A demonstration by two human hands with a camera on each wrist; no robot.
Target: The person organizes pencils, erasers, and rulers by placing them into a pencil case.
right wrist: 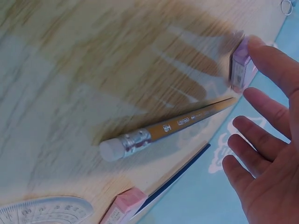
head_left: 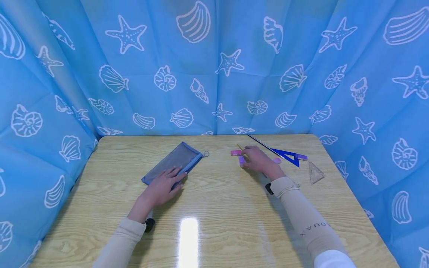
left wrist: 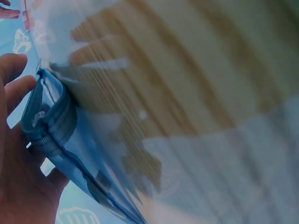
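Observation:
My left hand [head_left: 164, 186] rests with spread fingers on a blue mesh zip pouch [head_left: 171, 162], left of centre on the table. In the left wrist view, the pouch's zipped edge [left wrist: 51, 135] lies right against my fingers. My right hand [head_left: 258, 160] reaches over a group of stationery. In the right wrist view its thumb tip is at a small purple boxed eraser [right wrist: 240, 65], while the other fingers extend loosely. Beneath that hand lies a yellow pencil [right wrist: 177, 123] with a white eraser end. A pink eraser [head_left: 236, 153] sits just beyond the fingertips.
A dark thin rod [head_left: 259, 142], a blue set square [head_left: 288, 153] and another purple eraser [head_left: 301, 157] lie right of the right hand. A clear set square [head_left: 315, 173] is farther right. A clear protractor [right wrist: 46, 210] shows near the right wrist. Blue curtains [head_left: 214, 67] surround the wooden table.

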